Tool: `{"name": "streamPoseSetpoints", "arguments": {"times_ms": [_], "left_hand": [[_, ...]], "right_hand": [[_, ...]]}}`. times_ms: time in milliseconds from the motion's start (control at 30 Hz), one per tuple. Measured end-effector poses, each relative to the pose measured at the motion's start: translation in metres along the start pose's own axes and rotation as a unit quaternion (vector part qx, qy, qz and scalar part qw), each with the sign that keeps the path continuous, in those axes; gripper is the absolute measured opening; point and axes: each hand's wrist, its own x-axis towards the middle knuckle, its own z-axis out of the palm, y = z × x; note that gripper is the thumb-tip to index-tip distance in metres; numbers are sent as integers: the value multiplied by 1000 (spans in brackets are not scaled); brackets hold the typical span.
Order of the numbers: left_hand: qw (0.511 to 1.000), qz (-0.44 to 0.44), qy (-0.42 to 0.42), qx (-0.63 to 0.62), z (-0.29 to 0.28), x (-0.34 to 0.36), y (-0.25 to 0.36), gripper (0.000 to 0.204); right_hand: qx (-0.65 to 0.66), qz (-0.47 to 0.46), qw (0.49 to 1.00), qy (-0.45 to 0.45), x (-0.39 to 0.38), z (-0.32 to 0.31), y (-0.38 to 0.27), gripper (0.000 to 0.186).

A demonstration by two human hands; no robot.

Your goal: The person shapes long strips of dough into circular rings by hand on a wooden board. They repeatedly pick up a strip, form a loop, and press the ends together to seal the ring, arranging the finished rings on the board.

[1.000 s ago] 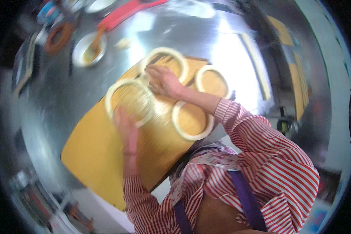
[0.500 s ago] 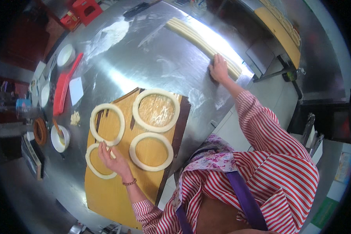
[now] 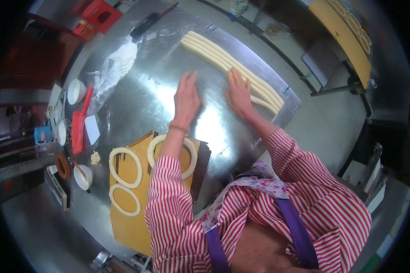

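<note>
My right hand (image 3: 238, 93), fingers spread, rests against the front of several long pale dough strands (image 3: 205, 48) lying side by side on the steel table (image 3: 155, 59). The front strand curves slightly apart at its right end. My left hand (image 3: 187, 93) reaches over the steel to the left of it, fingers extended and holding nothing visible. Below my hands is a yellow wooden board (image 3: 130, 232) with dough rings (image 3: 138, 170); my left forearm and sleeve hide part of it.
Left lie a red brush (image 3: 79, 127), white bowls (image 3: 83, 179), a brown ring (image 3: 63, 166), a white scraper (image 3: 92, 129) and scattered flour (image 3: 123, 59). A dark brush (image 3: 146, 25) is at the back, red stools (image 3: 100, 16) beyond. A board of shaped dough (image 3: 337, 32) stands upper right.
My left hand has left the dough rings and moved up toward the strands. My right hand went from the board to the strands, then shifted slightly left along them. The view has shifted.
</note>
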Motion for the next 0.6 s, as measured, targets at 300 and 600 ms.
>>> {"name": "streamPoseSetpoints", "arguments": {"times_ms": [300,600], "left_hand": [[951,137,-117,249,36,99,-52,64],[953,212,-96,194,36,92,-54,38]], "right_hand": [[87,-59,987,-119,-22,-14,-45,64],[75,8,997,-18,-118,-78,47,56]]}}
